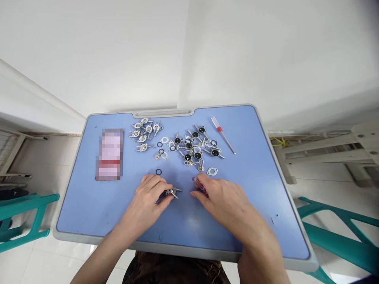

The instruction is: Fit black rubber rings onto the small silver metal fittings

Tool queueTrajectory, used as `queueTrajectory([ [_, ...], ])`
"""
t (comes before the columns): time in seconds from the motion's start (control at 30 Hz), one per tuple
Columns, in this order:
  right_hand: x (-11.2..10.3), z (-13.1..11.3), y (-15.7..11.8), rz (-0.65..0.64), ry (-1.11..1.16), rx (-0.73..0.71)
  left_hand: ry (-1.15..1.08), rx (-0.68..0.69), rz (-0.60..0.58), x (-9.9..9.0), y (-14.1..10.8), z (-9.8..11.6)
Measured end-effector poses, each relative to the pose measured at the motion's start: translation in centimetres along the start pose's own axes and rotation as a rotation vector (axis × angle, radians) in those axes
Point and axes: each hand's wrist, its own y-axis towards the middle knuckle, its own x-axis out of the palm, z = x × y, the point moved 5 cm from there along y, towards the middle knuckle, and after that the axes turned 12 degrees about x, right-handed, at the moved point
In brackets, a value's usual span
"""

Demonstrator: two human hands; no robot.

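Hands [152,193] [226,197] are over blue tabletop [81,205], white wall [118,55] beyond.

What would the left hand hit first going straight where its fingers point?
Likely the right hand, across a stretch of blue tabletop; one view only, so their relative heights are unclear.

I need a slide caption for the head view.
Left hand holds a metal fitting, right hand a clear object; loose parts lie beyond on a blue table.

The left hand [149,195] pinches a small metal fitting [171,192].
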Motion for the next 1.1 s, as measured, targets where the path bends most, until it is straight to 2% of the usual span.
queueTrajectory([
  [0.17,0.1,-0.8,-0.2,-0.021,0.063,-0.098,0.007,-0.002,-0.004,0.0,0.1,0.1],
  [0.33,0.1,-1.8,-0.7,-0.101,0.151,-0.198,0.012,-0.013,0.001,0.0,0.1,0.0],
  [0.6,-0.1,-1.9,-0.7,-0.100,0.168,-0.209,0.044,-0.025,0.028,0.1,0.0,0.0],
  [1.1,-0.1,-2.1,-0.7,-0.086,0.149,-0.201,0.050,-0.076,0.006,0.0,-0.3,-0.1],
])
